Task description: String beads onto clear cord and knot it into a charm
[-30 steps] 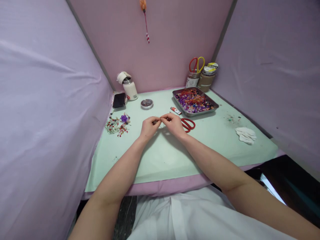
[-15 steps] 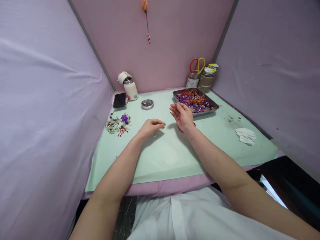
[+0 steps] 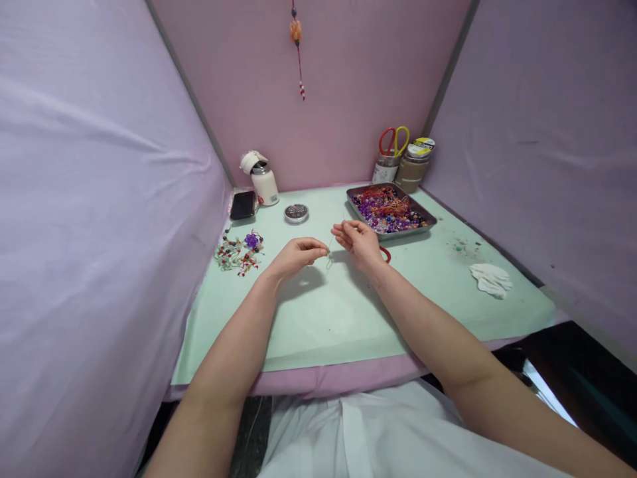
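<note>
My left hand (image 3: 298, 255) is pinched, thumb against forefinger, on a thin thread (image 3: 329, 261); the thread is above the mat (image 3: 308, 338), a small loop hanging below the pinch and a strand running up towards my right hand (image 3: 359, 242); that hand is half open, fingers loosely curled, and I cannot tell whether it grips the strand; the hands are near each other, not touching; a red handle (image 3: 386, 254) shows behind my right wrist, partly hidden; the bead tray (image 3: 405, 234) lies just beyond my right hand, two jars behind it, the left one (image 3: 385, 173) with red and yellow handles sticking out; beadwork (image 3: 237, 253) lies left of my left hand; a round tin (image 3: 296, 213) is beyond it; white cloth (image 3: 491, 280) far right.
</note>
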Motion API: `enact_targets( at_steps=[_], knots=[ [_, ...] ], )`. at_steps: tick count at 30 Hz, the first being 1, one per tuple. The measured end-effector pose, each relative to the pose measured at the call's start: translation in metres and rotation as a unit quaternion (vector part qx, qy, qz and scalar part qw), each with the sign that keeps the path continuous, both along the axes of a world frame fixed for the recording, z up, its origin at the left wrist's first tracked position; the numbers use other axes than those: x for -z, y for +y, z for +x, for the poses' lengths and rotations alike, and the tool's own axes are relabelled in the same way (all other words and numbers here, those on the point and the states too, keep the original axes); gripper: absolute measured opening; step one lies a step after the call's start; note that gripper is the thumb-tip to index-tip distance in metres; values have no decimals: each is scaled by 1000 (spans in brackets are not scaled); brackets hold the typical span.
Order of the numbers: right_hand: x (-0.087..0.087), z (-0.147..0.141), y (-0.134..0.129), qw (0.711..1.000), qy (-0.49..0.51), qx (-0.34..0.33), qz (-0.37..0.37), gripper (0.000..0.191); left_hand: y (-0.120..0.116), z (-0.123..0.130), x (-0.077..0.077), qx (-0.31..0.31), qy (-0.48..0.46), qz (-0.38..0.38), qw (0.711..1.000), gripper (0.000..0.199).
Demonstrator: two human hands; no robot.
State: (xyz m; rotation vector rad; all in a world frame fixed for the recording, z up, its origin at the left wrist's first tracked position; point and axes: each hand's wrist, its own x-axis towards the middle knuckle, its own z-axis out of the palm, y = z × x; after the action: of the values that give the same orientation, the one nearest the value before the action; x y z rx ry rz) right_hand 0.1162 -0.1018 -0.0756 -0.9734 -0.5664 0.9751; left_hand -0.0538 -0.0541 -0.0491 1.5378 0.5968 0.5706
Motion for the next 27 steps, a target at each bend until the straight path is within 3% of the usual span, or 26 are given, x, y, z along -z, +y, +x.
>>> enact_targets(
  at_steps=[3,8,11,15,17,23,27],
  knots=[
    [6,-7,-1,997,-19,-70,-32,16,-2,-2,-5,-3,-72,-7,997,15],
    [12,-12,-2,990,-74,-112,-44,18,-5,1,-4,-18,-85,-76,993,21],
    [12,-9,-3,988,-123,-76,-52,23,-2,4,0,-56,-95,-86,990,23],
    [8,-8,-4,984,-176,20,-32,25,4,7,7,-120,-82,-45,988,22],
    [6,-11,-4,982,-187,32,-16,25,6,9,11,-136,-70,-20,988,23],
    [1,-27,-7,992,-86,-95,-6,31,6,13,17,-148,-68,-10,987,24],
    [-1,-26,-9,982,-147,-108,-38,27,3,14,13,-161,-75,-36,983,18]
  ],
)
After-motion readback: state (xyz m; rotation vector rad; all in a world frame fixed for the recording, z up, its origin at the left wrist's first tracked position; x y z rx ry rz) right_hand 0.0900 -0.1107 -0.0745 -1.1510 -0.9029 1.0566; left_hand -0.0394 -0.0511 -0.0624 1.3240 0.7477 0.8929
